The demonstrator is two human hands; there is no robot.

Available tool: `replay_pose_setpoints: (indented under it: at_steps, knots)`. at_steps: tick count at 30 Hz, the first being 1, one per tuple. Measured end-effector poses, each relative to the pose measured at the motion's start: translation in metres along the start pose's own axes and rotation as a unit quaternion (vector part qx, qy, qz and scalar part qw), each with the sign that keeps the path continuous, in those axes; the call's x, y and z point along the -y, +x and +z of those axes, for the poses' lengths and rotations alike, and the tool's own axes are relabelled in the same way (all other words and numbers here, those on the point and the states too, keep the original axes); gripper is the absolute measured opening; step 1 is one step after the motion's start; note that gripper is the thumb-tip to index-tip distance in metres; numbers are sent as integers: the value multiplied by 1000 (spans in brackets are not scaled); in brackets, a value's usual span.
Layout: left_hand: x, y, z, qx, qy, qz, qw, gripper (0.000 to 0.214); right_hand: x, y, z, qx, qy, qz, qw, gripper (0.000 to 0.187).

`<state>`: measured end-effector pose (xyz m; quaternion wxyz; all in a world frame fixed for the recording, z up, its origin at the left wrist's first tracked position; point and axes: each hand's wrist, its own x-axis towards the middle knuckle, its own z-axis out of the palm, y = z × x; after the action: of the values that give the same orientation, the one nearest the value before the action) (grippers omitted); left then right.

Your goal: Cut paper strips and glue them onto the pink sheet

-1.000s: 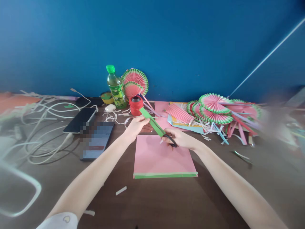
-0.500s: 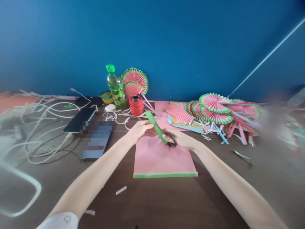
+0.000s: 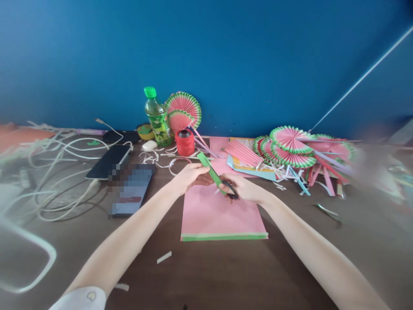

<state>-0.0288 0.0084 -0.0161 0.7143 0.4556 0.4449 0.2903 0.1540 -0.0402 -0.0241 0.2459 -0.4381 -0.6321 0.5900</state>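
Behind a dark brown table (image 3: pixel 209 275), a blue wall (image 3: pixel 226 51) is filling the upper part of the view. At centre, both forearms are reaching over a pink sheet (image 3: pixel 219 217), whose near edge is bearing a green band. The left hand (image 3: pixel 190 178) is pinching a green strip (image 3: pixel 209 168) between thumb and fingers above the far part of the sheet; the strip is slanting from upper left to lower right, its lower end lying at the right hand (image 3: pixel 240 187). The right fingers are curling round the black handles of the scissors (image 3: pixel 232 193); whether the blades are parted cannot be told.

To the left, two phones (image 3: pixel 108 162) are lying beside white cables (image 3: pixel 53 211). Farther back, a bottle (image 3: pixel 158 125) with a green cap is standing beside two upright fans (image 3: pixel 183 105), and a red spool (image 3: pixel 185 144) is sitting just before them. To the right, green-rimmed pink paper fans (image 3: pixel 292 140) are lying heaped near white scraps (image 3: pixel 285 173).
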Motion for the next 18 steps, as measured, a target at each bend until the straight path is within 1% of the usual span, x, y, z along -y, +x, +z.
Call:
replay_pose_setpoints:
  at_steps: [2,4,7,10,18]
  knots:
    - [0,1,-2,-5,10,16,1000,12,0,-1,0,0,-2,-1,1000,39]
    - [-1,1,-5,-23,13,44,999,15,0,-1,0,0,-7,-3,1000,39]
    - [-3,1,-7,-48,13,68,996,13,0,-1,0,5,-14,-6,1000,39]
    - [-3,0,-6,-46,15,57,997,11,1,-1,1,8,-17,-10,1000,38]
    - [1,0,2,-10,6,19,1000,6,8,-2,2,1,-16,-17,1000,35]
